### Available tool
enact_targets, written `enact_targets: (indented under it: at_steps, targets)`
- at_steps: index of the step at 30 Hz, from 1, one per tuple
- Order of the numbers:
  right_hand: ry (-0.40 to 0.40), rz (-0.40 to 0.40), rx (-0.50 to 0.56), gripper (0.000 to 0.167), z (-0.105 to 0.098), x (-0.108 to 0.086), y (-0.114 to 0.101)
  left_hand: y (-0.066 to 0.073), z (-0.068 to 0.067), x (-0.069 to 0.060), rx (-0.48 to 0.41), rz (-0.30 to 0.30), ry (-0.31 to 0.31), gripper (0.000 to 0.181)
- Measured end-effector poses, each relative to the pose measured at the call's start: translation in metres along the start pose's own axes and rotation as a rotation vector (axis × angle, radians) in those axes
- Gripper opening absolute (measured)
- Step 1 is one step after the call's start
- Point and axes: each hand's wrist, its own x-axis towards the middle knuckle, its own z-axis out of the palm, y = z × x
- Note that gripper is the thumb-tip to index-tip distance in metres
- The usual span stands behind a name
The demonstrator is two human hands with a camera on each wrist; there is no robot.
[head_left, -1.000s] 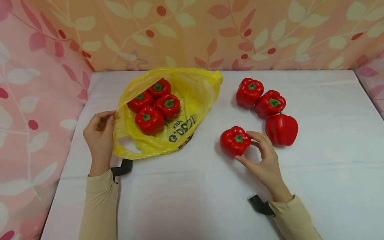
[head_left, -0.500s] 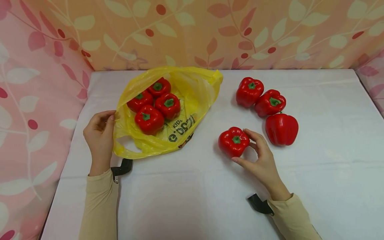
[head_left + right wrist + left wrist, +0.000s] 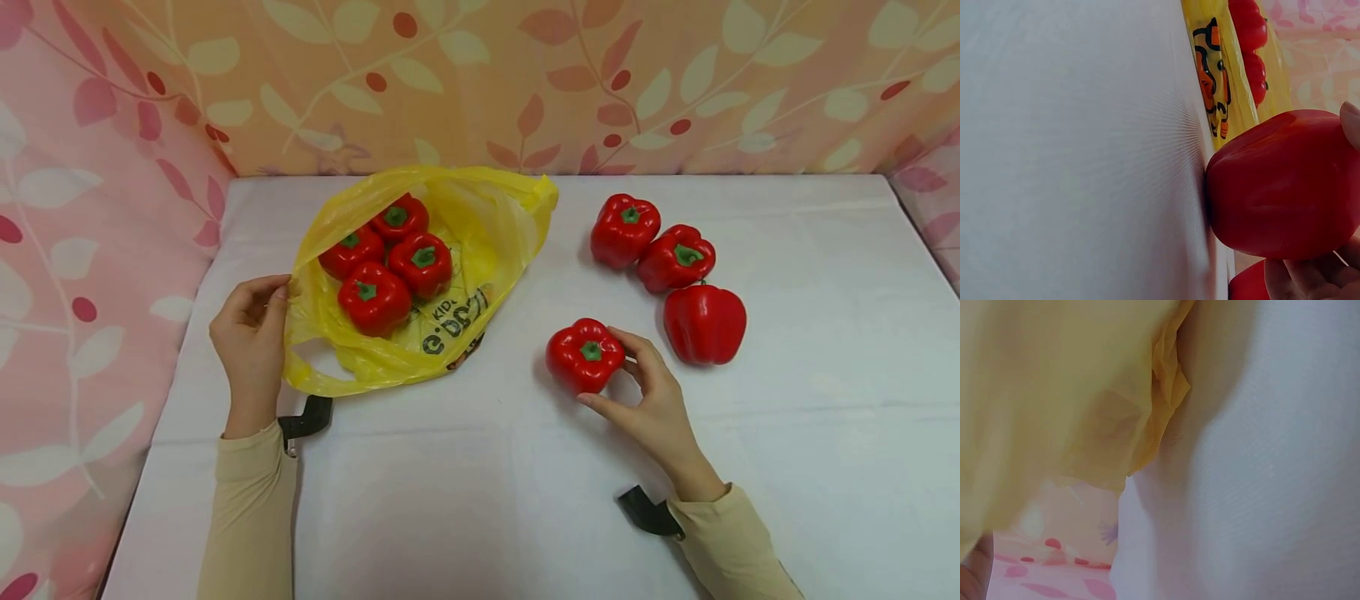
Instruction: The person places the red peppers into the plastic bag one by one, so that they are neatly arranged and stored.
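Pepper [image 3: 576,360], in the head view, sits on the counter [image 3: 465,492] near the bag [image 3: 501,227], pinched by the right grip [image 3: 652,408]; the left grip [image 3: 251,337] pinches the bag's edge. Left wrist view: bag, probably limp. Right wrist view: glossy, likely light, firm, slippery; hold opposite sides.

Behind the white desk [image 3: 465,500] we see an orange curtain [image 3: 480,92], printed with pale leaves, darker reddish leaves and red round berries. At the left side we observe 1 pink curtain [image 3: 67,250] with similar pattern, and at the right edge 1 more pink panel [image 3: 933,200]. On the surface of the desk we notice some faint crease lines.
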Motion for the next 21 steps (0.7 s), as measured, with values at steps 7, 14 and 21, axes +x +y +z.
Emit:
enact_targets:
  at_steps: [7,14,21]
  targets:
    - [0.024,-0.03,0.069,0.075,0.002,0.002,-0.001,0.0,0.0,-0.001,-0.011,0.005,-0.009,0.014]
    - [0.024,-0.055,0.097,0.077,0.006,0.006,-0.006,0.001,0.0,-0.001,-0.011,0.005,-0.001,0.013]
    - [0.016,-0.098,0.115,0.077,0.011,0.012,-0.011,0.001,-0.001,-0.001,-0.048,0.003,-0.005,0.013]
